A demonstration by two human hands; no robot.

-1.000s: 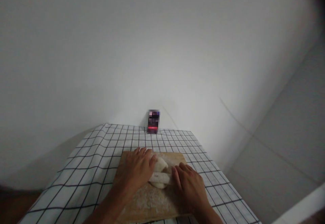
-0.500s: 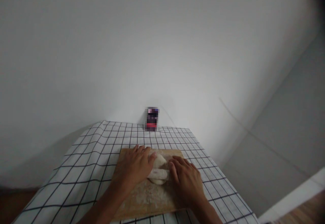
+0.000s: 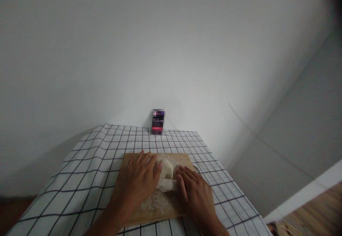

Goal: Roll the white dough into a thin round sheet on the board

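A flour-dusted rolling pin (image 3: 167, 185) lies crosswise on a wooden board (image 3: 157, 213), and only its middle shows between my hands. Just beyond it is a pale piece of dough (image 3: 167, 167). My left hand (image 3: 141, 175) rests palm down over the pin's left end, fingers stretched forward and thumb beside the dough. Over the right end, my right hand (image 3: 194, 191) lies flat with its fingers extended and close together. Both palms hide the ends of the pin, and neither hand's fingers wrap round it.
The board, streaked with flour, sits on a table covered by a white cloth with dark grid lines (image 3: 88, 168). A small blurred dark-and-red object (image 3: 157, 122) stands at the back against the wall (image 3: 171, 50). Wooden floor (image 3: 315, 211) shows at lower right.
The rolling pin and both hands have come slightly toward me over the board. More dough shows beyond the pin, and its near edge is covered. The view has shifted a little.
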